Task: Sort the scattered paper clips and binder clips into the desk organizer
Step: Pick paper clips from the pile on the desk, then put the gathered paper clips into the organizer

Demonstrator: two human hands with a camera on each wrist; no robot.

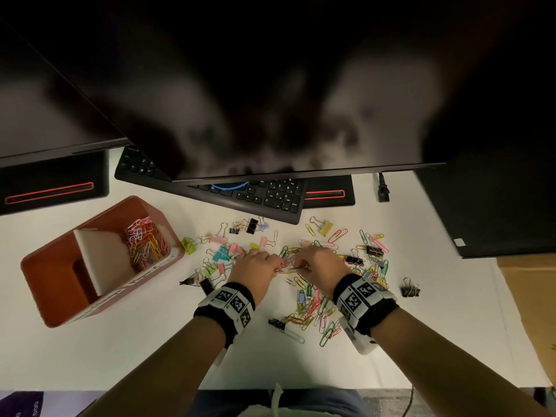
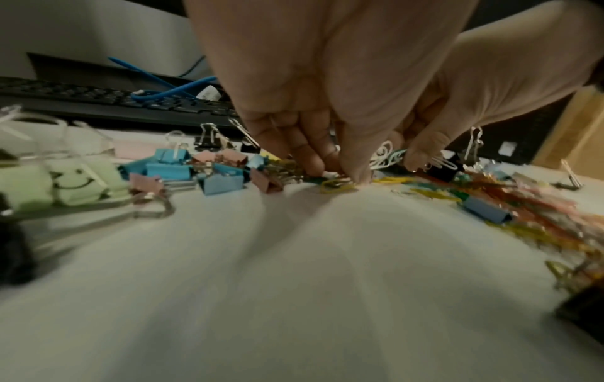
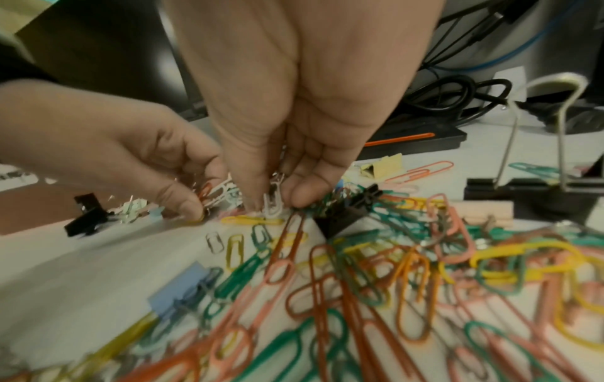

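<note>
An orange desk organizer (image 1: 54,284) stands at the left; its far compartment holds a heap of coloured paper clips (image 1: 143,243). Pastel and black binder clips (image 1: 222,254) lie scattered left of my hands, and a dense pile of loose paper clips (image 1: 317,305) lies to the right. Both hands meet low over the middle of the spread. My left hand (image 1: 278,265) (image 2: 336,173) holds a small bunch of paper clips and presses its fingertips on a yellow clip (image 2: 336,186). My right hand (image 1: 298,265) (image 3: 274,200) pinches a white paper clip (image 3: 273,208) upright on the table.
A black keyboard (image 1: 264,197) lies just beyond the clips, under a dark overhanging monitor (image 1: 270,100). A black plug (image 1: 383,192) sits at the back right and a cardboard sheet (image 1: 529,311) at the right edge. One black binder clip (image 1: 409,289) stands apart on the right.
</note>
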